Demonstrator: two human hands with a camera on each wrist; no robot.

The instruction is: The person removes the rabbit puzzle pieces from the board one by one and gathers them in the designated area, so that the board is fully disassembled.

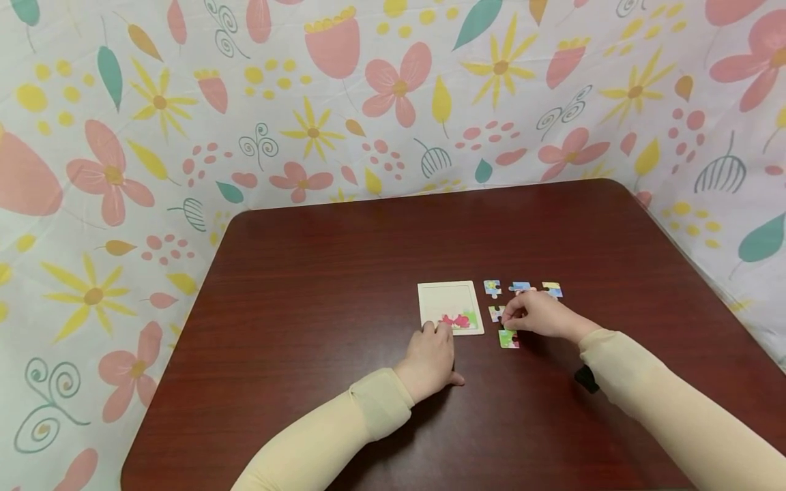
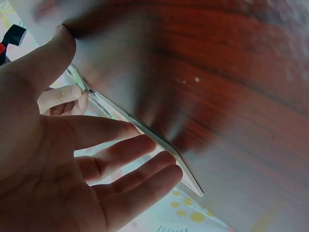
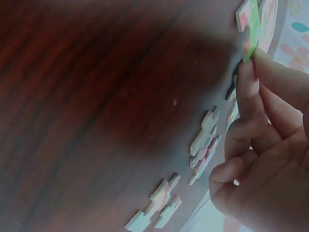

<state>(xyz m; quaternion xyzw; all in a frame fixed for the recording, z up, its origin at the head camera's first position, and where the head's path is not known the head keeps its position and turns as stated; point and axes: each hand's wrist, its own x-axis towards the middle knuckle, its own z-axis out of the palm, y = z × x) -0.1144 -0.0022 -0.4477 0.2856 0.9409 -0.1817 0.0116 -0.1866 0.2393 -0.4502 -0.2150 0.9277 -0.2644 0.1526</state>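
Observation:
A pale square puzzle tray lies on the table, with red flowers and green showing along its near side. My left hand touches the tray's near edge with extended fingertips, and its thumb is spread away to the right. To the right of the tray, my right hand pinches a green and pink jigsaw piece between thumb and index finger. In the head view, that green piece appears just below the fingers, tilted up in the right wrist view.
Several loose jigsaw pieces lie beyond and around the right hand, among them a blue one, one at the far right and one beside the fingertips. Flower-printed cloth stands behind the dark red table.

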